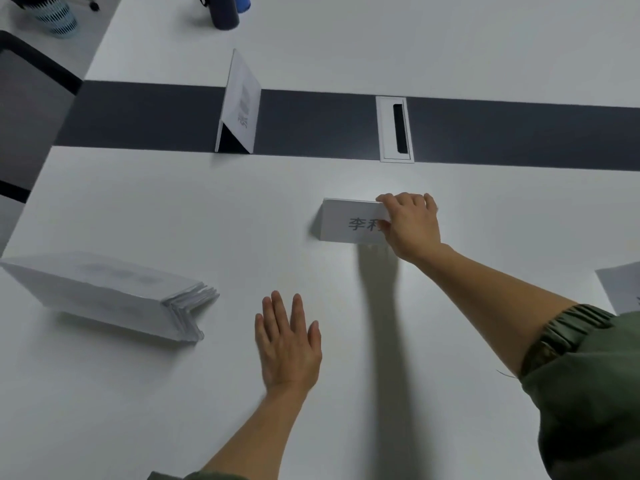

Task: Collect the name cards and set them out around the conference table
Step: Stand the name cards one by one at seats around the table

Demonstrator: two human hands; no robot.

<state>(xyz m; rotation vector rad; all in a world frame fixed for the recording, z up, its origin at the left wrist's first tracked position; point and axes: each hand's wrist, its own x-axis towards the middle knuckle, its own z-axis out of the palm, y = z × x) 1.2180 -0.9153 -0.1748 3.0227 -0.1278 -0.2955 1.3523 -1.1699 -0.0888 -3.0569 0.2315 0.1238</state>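
Right hand (410, 225) grips the white tent-shaped name card (348, 220), mid-frame, long axis left-right. Left hand (289, 341) lies flat, released, farther off, lower centre.

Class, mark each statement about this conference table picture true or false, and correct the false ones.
1. The right hand grips a name card whose printed characters face the camera. True.
2. The left hand holds another card. False: it is flat and open over the table, holding nothing.
3. A stack of nested cards lies to the left of the left hand. True.
4. The stack sits on the dark strip. False: it lies on the white surface; a single upright card stands on the dark strip.
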